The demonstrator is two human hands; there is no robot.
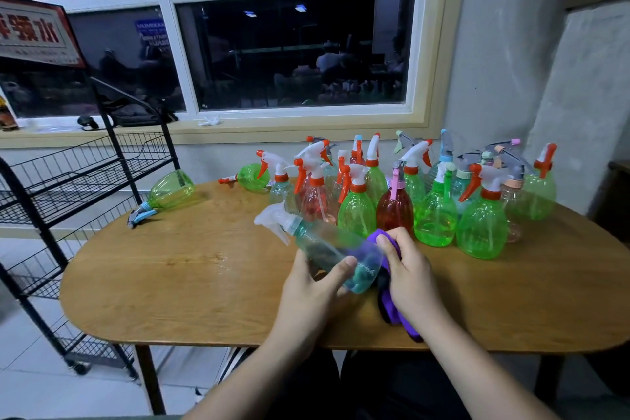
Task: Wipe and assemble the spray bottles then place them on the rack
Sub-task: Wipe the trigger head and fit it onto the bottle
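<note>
A clear teal-tinted spray bottle (327, 245) with a white trigger head lies tilted above the table, head pointing up-left. My left hand (315, 286) grips its lower body from below, thumb across the front. My right hand (407, 271) holds a purple cloth (392, 300) against the bottle's base end. Behind stands a crowd of several green, red and clear spray bottles (433, 201) with triggers fitted. The black wire rack (78, 177) stands to the left of the table.
A green bottle (167, 193) with a blue head lies on its side at the wooden table's (170, 276) far left. Another green bottle (250, 177) lies toppled near the back edge. A window and sill run behind; a wall stands at right.
</note>
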